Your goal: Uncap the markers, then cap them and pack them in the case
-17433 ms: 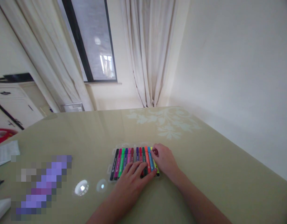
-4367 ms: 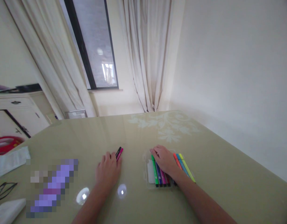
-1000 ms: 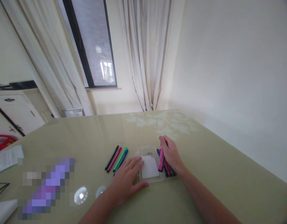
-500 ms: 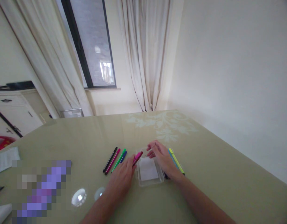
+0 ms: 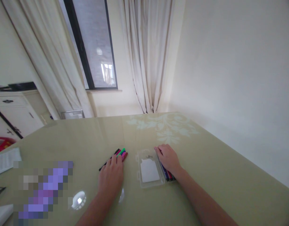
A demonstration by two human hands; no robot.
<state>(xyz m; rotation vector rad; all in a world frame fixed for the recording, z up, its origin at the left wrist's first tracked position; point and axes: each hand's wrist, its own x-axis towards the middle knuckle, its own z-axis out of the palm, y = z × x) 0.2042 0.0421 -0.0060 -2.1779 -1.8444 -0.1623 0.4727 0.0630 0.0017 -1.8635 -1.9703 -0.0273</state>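
While loose markers (image 5: 122,153) lie bunched left of the clear case (image 5: 151,184), well short of the far edge of the tabletop (image 5: 205,157), our left hand (image 5: 111,174) arches over them, fingers close together; we cannot tell how firmly they grip. Our right hand (image 5: 169,159) covers packed markers (image 5: 169,176) in the case's right half, half curled, its fingertips partly hidden, so we cannot tell whether it holds any. We judge the step in hand to be gathering the loose bunch; shifting a packed marker would call for a pinch near one end. Toward the tabletop's left edge lies a purple pixelated object (image 5: 44,191).
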